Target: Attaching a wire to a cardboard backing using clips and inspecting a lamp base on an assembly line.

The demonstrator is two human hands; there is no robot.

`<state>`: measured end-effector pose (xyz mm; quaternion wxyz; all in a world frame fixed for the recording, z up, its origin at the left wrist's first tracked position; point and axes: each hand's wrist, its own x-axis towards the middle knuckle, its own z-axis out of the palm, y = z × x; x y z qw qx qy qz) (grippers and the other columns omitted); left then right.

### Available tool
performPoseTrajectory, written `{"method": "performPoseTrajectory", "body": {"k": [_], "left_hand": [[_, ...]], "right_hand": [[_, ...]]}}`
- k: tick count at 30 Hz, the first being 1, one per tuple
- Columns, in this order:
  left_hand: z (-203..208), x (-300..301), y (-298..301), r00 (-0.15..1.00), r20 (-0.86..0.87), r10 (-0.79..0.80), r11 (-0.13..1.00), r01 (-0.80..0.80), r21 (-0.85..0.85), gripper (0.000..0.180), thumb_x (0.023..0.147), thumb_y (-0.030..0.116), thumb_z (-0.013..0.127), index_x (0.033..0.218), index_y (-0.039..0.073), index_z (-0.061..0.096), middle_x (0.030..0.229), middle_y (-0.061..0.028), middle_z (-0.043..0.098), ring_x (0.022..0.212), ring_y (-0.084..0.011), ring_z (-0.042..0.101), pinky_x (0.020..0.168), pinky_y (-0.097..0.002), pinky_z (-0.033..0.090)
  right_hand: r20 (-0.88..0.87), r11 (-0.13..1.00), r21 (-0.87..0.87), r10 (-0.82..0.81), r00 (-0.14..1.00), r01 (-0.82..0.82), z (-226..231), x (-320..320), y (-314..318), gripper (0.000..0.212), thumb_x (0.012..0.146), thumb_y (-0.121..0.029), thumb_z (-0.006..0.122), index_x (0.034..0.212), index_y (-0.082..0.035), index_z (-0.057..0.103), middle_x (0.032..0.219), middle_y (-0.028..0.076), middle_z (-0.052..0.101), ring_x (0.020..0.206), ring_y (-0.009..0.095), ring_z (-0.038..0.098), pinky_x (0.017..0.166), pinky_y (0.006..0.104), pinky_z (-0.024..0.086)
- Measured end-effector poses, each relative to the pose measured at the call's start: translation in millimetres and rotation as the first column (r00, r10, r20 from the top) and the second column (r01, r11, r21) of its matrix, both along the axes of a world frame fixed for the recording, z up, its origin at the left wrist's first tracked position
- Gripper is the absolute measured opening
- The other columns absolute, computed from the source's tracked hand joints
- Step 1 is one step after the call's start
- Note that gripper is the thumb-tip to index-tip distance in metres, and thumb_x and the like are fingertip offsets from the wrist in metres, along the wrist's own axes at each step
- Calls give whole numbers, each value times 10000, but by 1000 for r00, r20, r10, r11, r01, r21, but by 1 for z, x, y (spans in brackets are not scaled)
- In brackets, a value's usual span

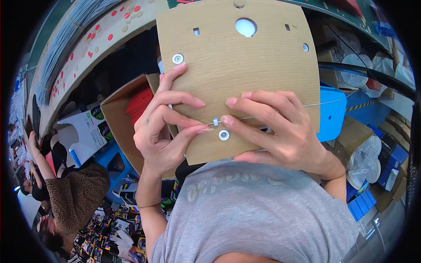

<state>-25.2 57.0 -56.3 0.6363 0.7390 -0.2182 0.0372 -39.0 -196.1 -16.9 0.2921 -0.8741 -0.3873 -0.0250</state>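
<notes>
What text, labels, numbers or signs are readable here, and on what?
None can be read reliably.
Grey shirt: pale, letter-like shapes across the chest, too distorted to read.
White carton at left: print too small.
Packages at lower left: coloured print, too small and blurred.
Striped band at right: yellow and black, no words seen.
Board: no lettering seen.

A pale bench top (100,53) at upper left carries a long bundle of thin grey wires (61,57), with red discs (110,37) and tan discs (125,29) scattered beside it. A wood-grain board (245,74) bears white round fittings (177,58).
</notes>
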Motion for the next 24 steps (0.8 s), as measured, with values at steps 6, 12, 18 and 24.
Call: {"method": "performPoseTrajectory", "body": {"k": [6, 12, 18, 24], "left_hand": [[12, 3, 7, 1000, 1, 29, 988, -29, 151, 226, 679, 48, 890, 817, 17, 714, 1060, -167, 741, 1334, -475, 535, 1171, -624, 299], [19, 8, 11, 985, 141, -100, 955, 55, 291, 197, 698, 17, 861, 796, 6, 691, 916, -150, 739, 1180, -424, 668, 1109, -588, 425], [27, 5, -3, 950, 289, -117, 942, 13, 336, 179, 727, -35, 820, 800, -29, 656, 830, -152, 698, 976, -401, 746, 865, -505, 628], [29, 8, 1, 985, 140, -101, 974, 69, 218, 204, 758, -74, 799, 814, -32, 608, 829, -165, 677, 956, -404, 748, 891, -520, 620]], "right_hand": [[-25, 1000, -14, 25, 999, -25, 3, 4, 5, 607, 742, -475, 765, 1223, -107, 732, 1290, 81, 651, 1099, 270, 620, 877, 395, 487], [-30, 997, 77, 21, 999, -19, 1, 10, 2, 598, 701, -400, 821, 1158, -23, 737, 1232, 122, 685, 1109, 306, 658, 871, 407, 545], [-13, 994, 105, 4, 1000, -3, 3, 16, -7, 622, 619, -367, 864, 1102, 7, 746, 1190, 132, 707, 1103, 316, 680, 877, 395, 582], [-19, 993, 117, 8, 1000, -6, -2, 22, -15, 602, 578, -375, 857, 1077, -48, 777, 1197, 107, 712, 1100, 305, 682, 863, 384, 589]]}}
